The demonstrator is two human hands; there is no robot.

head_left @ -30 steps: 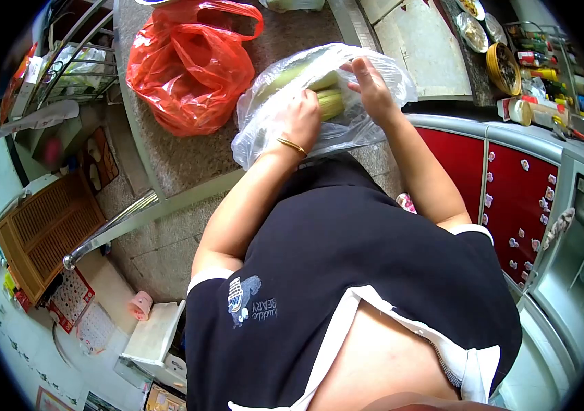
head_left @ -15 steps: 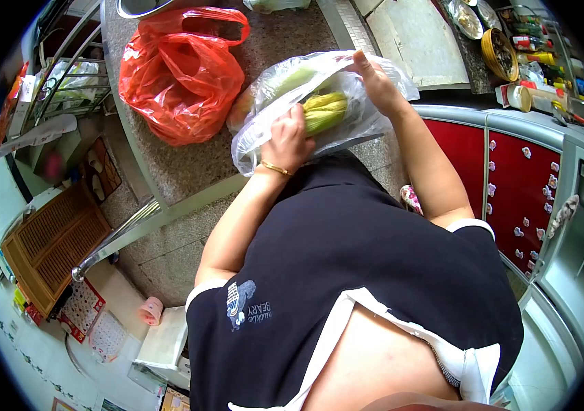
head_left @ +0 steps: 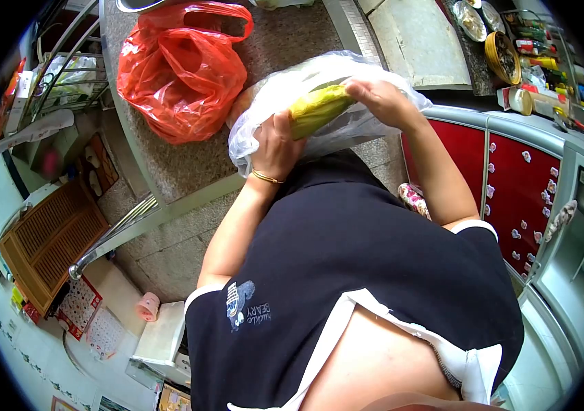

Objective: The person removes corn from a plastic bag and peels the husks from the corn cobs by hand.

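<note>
A yellow-green ear of corn in its husk lies slantwise between my two hands, over the opening of a clear plastic bag. My left hand is closed round its lower left end. At the upper right end my right hand pinches the tip with thumb and fingers. The bag spreads behind and under the corn on the counter, and its crumpled left side bunches beside my left hand. What else the bag holds is mostly hidden by its cloudy plastic.
A red plastic bag stands on the speckled stone counter, left of the clear bag. Part of a metal bowl shows at the far edge. On the right are a red-fronted cabinet, a wicker basket and several jars.
The corn has come up out of the bag and turned slightly. My right hand has moved from the bag's edge to the corn's tip, and my left hand has shifted slightly lower left.
</note>
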